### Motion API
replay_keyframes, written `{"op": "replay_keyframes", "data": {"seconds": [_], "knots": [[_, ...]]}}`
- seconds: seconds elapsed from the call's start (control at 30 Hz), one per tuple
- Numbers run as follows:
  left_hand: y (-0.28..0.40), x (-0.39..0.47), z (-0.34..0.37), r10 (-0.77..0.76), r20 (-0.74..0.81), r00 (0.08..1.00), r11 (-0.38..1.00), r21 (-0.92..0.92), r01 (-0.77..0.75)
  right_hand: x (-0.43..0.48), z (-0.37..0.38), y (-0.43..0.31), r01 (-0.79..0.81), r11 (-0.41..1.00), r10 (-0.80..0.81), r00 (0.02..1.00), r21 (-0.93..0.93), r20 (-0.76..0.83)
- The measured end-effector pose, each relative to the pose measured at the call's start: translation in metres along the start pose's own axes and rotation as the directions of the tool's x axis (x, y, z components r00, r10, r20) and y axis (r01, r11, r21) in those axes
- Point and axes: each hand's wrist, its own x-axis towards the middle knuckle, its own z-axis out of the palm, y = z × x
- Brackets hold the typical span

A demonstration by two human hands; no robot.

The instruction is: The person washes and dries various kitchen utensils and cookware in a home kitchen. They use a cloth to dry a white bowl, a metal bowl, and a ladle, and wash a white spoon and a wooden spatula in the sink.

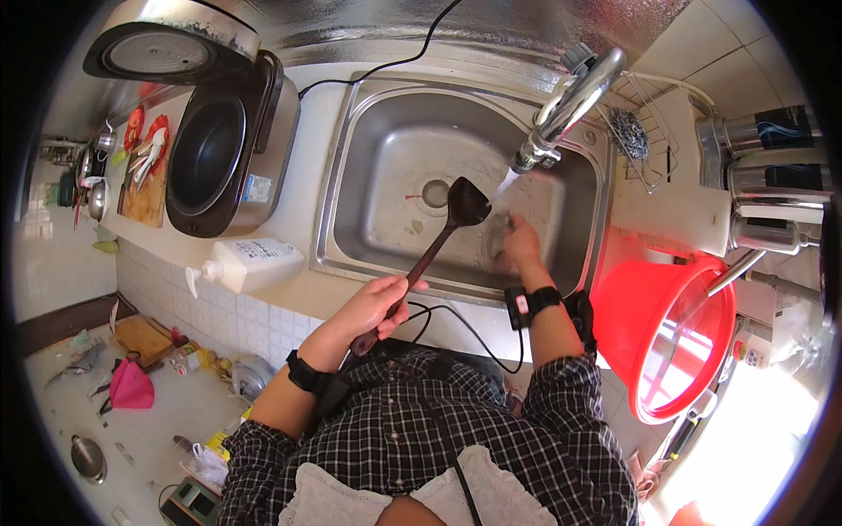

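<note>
My left hand (381, 306) is closed around the handle of a dark wooden spatula (431, 246). The spatula's blade is over the stainless steel sink basin (401, 158), just left of the water running from the chrome faucet (559, 121). My right hand (523, 243) is inside the basin, below and to the right of the stream. At its fingertips is a blurred greyish thing (498, 240), which looks like a scouring pad, though its kind is hard to tell. A few small scraps lie around the drain (435, 194).
A rice cooker (263, 171) with a raised lid and a white pump bottle (253, 263) occupy the left counter. Right of the sink are a wire rack (648, 125) with steel wool (628, 133) and a red bucket (618, 315). A black cable (483, 345) hangs near my right wrist.
</note>
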Motion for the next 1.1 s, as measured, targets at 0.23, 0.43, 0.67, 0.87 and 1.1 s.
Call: {"op": "replay_keyframes", "data": {"seconds": [0.23, 0.43, 0.67, 0.87, 1.1], "knots": [[0.005, 0.001, 0.022, 0.095, 0.073, 0.993, 0.982, 0.158, -0.106, -0.055, -0.014, -0.086, 0.465, 0.874, -0.389, 0.843, 0.139, -0.372], [0.008, -0.011, 0.032, 0.064, 0.093, 0.994, 0.972, 0.218, -0.083, -0.024, -0.016, -0.102, 0.342, 0.937, -0.327, 0.931, 0.072, -0.162], [0.001, -0.015, 0.033, 0.099, 0.049, 0.994, 0.977, 0.183, -0.106, -0.04, 0.016, -0.107, 0.352, 0.925, -0.295, 0.902, 0.143, -0.314], [-0.001, -0.026, 0.031, 0.097, 0.091, 0.991, 0.985, 0.134, -0.109, 0.011, 0.002, -0.072, 0.019, 0.651, -0.07, 0.997, 0.759, 0.034], [-0.013, -0.005, 0.04, 0.135, 0.021, 0.991, 0.971, 0.194, -0.137, -0.008, 0.005, -0.113, -0.124, -0.524, 0.203, 0.943, 0.843, 0.265]]}}
